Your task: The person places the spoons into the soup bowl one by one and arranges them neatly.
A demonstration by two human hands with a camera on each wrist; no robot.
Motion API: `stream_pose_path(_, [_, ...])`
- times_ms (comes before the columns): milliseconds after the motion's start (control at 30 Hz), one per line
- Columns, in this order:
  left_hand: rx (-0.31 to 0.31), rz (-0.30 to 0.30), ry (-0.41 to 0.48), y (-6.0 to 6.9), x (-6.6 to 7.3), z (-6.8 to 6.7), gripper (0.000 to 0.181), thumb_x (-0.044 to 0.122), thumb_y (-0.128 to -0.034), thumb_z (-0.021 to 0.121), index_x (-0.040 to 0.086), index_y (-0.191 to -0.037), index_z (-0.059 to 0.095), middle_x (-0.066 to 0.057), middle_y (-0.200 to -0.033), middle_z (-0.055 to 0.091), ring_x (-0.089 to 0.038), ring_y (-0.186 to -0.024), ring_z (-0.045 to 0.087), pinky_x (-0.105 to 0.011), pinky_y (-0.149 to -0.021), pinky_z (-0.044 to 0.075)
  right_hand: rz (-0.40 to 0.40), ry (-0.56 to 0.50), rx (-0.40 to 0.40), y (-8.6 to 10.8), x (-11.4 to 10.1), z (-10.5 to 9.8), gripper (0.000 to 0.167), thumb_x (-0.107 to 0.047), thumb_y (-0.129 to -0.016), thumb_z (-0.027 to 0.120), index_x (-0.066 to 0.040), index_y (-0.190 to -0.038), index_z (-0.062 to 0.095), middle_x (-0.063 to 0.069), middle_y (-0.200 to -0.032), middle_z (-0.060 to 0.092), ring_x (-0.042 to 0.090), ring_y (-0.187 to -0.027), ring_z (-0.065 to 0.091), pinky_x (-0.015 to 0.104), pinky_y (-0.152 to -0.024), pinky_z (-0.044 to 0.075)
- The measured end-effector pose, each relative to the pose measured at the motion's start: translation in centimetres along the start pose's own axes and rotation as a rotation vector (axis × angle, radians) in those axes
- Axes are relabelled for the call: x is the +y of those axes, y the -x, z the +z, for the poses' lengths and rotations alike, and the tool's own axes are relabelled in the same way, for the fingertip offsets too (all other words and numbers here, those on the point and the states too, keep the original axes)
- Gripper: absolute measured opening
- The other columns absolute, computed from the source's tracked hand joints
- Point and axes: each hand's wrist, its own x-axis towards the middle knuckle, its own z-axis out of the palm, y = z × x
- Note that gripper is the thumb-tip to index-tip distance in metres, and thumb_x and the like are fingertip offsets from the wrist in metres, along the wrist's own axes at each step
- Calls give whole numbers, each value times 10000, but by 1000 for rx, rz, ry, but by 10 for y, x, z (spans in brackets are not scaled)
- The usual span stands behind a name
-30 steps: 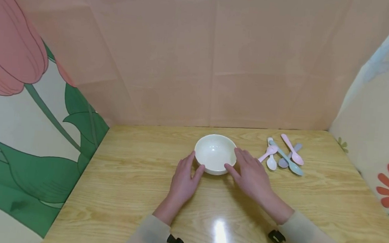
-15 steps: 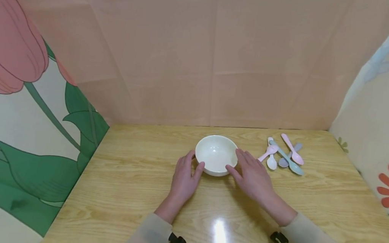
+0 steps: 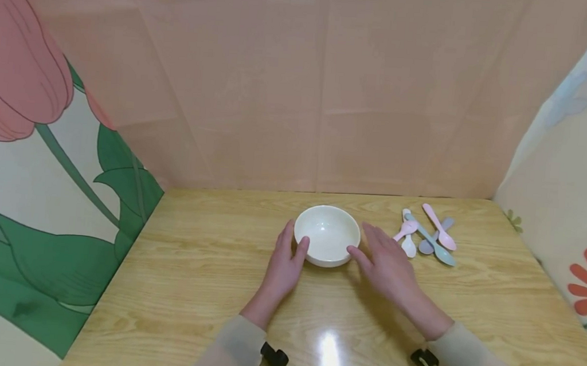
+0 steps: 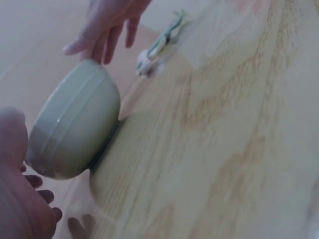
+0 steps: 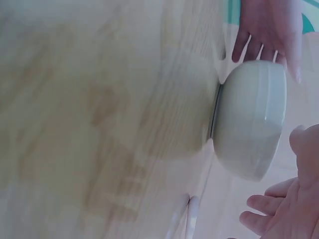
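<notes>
A white bowl (image 3: 327,235) stands upright on the wooden table, between the two hands. At its left side is the left hand (image 3: 285,265), fingers fairly straight and thumb by the near rim. Whether it touches the bowl I cannot tell. On the other side the right hand (image 3: 389,266) has its fingers extended, with the thumb near the rim. A gap separates this right hand (image 5: 294,194) from the bowl (image 5: 251,119) in the right wrist view. From the left wrist, the bowl (image 4: 77,122) shows its outer wall and dark-shadowed base.
Several small spoons (image 3: 429,234) in pink, white, blue and purple lie overlapping to the right of the bowl, just past the right hand. A plain pinkish backdrop (image 3: 257,117) rises behind the table's (image 3: 197,290) back edge. Printed flower panels flank both sides.
The bowl has shifted slightly right and toward the person. Both hands have moved a little to the right, and the right fingers now stand clear of the bowl's rim.
</notes>
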Motion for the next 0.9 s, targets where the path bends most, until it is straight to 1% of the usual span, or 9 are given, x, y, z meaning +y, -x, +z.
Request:
stream_pose_path(200, [-11,-26,47,-2,-2,2,795,606,-1154,452,201,-1789,196,-80,-1820,239,-324,-1660,236,-571,-1332,226,26,-8,15,-5,13,-6,849,-584,-1137,537,21,-1702,347,353,-1673,400,557,-1536,383,741,-1243,306])
stream_pose_path(467, [-30,-52,75,-2,-5,4,788,594,-1150,481,262,-1793,170,-38,-1822,226,-289,-1662,229,-528,-1338,222,41,-30,28,-10,36,-10,825,-522,-1138,584,30,-1701,339,347,-1671,407,556,-1542,368,749,-1247,285])
stream_pose_path(567, [-31,-45,75,-2,-6,5,780,569,-1155,493,264,-1793,166,-34,-1820,229,-283,-1659,238,-518,-1337,225,18,-35,46,-12,47,-11,808,-476,-1132,624,59,-1678,365,366,-1630,448,557,-1528,386,741,-1237,303])
stream_pose_path(700, [-30,-27,74,-3,-8,6,773,550,-1158,501,266,-1793,164,-36,-1816,241,-280,-1655,251,-516,-1337,232,-6,-26,61,-12,58,-16,798,-456,-1131,638,81,-1662,380,382,-1560,514,582,-1518,384,756,-1217,320])
stream_pose_path(767, [-30,-25,77,-3,-8,6,769,549,-1159,501,277,-1793,163,-34,-1814,246,-276,-1656,251,-517,-1338,233,-14,-22,62,-12,61,-19,793,-447,-1130,643,79,-1663,381,377,-1569,511,587,-1531,361,762,-1217,315])
stream_pose_path(867, [-30,-31,78,-2,-8,5,768,561,-1156,499,302,-1793,157,-20,-1814,244,-261,-1657,248,-512,-1339,232,-55,-13,80,-12,69,-21,765,-404,-1119,676,86,-1644,412,378,-1580,499,604,-1524,361,769,-1204,327])
stream_pose_path(900, [-30,-32,80,-2,-8,5,768,564,-1155,498,308,-1793,154,-17,-1815,243,-258,-1657,246,-511,-1340,232,-70,-10,88,-12,71,-21,753,-380,-1112,694,86,-1638,423,379,-1614,460,610,-1516,367,772,-1199,331])
